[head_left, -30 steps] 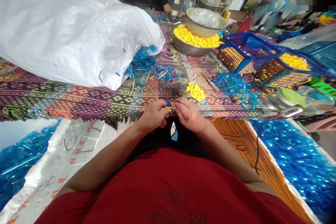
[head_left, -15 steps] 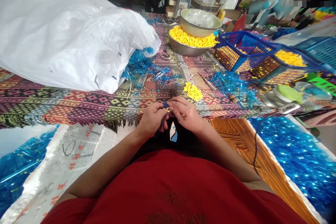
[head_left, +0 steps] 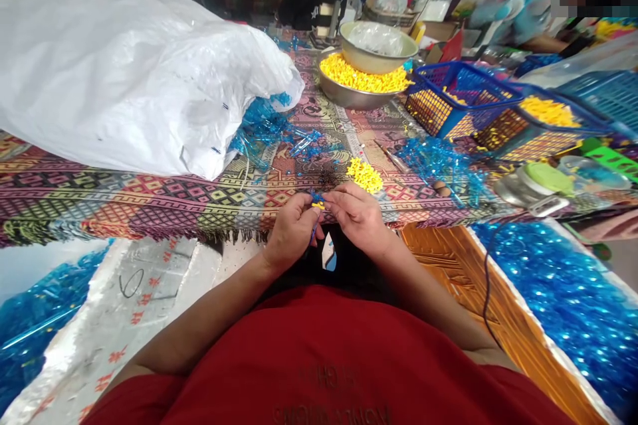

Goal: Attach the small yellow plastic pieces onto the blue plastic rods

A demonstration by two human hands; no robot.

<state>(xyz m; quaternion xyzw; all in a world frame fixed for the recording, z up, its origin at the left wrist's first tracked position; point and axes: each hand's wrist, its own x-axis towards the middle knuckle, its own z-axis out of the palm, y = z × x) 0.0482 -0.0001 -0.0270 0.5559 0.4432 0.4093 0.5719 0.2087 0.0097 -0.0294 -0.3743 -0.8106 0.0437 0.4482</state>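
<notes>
My left hand (head_left: 290, 234) and my right hand (head_left: 357, 215) meet at the near edge of the patterned tablecloth (head_left: 149, 192). Both pinch a small blue plastic piece (head_left: 315, 198) with a tiny yellow bead (head_left: 321, 205) at the fingertips. A thin blue stem hangs down from my left fingers. Just beyond my right hand lies a small heap of yellow beads (head_left: 365, 174). Loose clear-blue plastic pieces (head_left: 279, 129) are scattered further out on the cloth.
A big white plastic sack (head_left: 124, 60) fills the left of the table. Behind stand a metal bowl of yellow beads (head_left: 359, 83) with a second bowl in it, and blue baskets (head_left: 463, 103). Bins of blue pieces (head_left: 563, 299) flank my lap. Other people are at the back.
My hands have stayed together at the table edge, shifting slightly; the blue stem now hangs lower from my left fingers. The view has tilted a little.
</notes>
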